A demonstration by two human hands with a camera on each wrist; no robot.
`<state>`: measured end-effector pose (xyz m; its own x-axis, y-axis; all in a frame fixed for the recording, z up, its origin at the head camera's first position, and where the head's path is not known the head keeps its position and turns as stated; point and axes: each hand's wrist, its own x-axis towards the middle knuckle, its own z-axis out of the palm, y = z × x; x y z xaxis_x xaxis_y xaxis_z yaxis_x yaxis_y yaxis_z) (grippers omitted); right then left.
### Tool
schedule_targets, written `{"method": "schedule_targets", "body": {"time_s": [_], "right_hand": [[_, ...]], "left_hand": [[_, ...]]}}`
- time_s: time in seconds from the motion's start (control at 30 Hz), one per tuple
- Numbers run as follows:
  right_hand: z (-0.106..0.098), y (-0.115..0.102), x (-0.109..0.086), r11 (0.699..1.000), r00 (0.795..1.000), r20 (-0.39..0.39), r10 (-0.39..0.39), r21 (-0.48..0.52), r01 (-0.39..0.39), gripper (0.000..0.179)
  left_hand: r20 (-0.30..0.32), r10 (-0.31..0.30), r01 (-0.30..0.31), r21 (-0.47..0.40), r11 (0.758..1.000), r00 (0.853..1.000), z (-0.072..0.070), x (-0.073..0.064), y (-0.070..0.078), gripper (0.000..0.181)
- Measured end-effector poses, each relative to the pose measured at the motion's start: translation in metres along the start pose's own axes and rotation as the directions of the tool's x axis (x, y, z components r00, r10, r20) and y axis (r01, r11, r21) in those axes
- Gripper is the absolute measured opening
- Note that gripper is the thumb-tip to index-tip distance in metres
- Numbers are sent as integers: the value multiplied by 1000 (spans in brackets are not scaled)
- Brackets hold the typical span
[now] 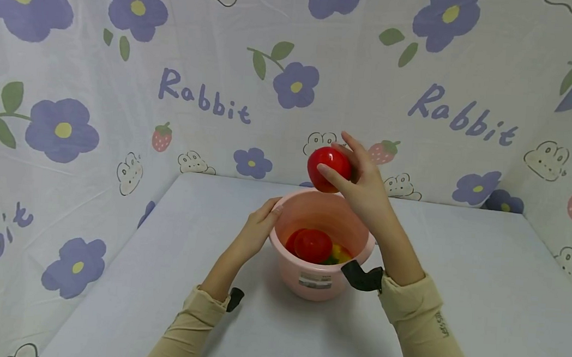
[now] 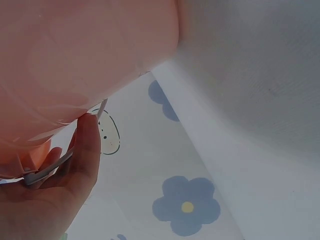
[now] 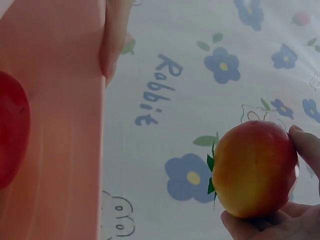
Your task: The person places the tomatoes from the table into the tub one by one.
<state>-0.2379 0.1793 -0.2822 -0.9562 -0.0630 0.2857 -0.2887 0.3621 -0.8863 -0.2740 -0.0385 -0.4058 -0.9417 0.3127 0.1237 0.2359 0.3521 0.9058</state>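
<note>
My right hand [image 1: 366, 189] holds a red tomato [image 1: 327, 167] between thumb and fingers, just above the far rim of a pink bucket [image 1: 290, 270]. In the right wrist view the tomato [image 3: 255, 170] shows a yellowish side and green leaves at its stem end. The bucket's left rim is gripped by my left hand [image 1: 258, 226]. From the left wrist view, those fingers [image 2: 87, 145] curl at the rim beside a thin grey handle [image 2: 52, 167]. Inside the bucket lie red rounded things [image 1: 313, 246], with yellow and green pieces [image 1: 339, 254] partly hidden under them.
The bucket stands on a white-covered table [image 1: 470, 299]. A white cloth [image 1: 215, 48] printed with purple flowers, rabbits and strawberries hangs behind the table and along its sides. Dark straps [image 1: 362, 277] sit at both wrists, below rolled beige sleeves.
</note>
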Motion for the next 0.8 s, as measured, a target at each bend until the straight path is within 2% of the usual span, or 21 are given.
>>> {"method": "schedule_targets", "body": {"time_s": [0.47,0.8], "right_hand": [[6,0,-3,1000,990,138,-22,-3,23,72],[-4,7,-8,999,994,105,-19,-35,23,66]], "left_hand": [[5,-2,2,4,1000,1000,0,1,-2,43],[-6,-6,6,6,1000,1000,1,2,-2,43]]}}
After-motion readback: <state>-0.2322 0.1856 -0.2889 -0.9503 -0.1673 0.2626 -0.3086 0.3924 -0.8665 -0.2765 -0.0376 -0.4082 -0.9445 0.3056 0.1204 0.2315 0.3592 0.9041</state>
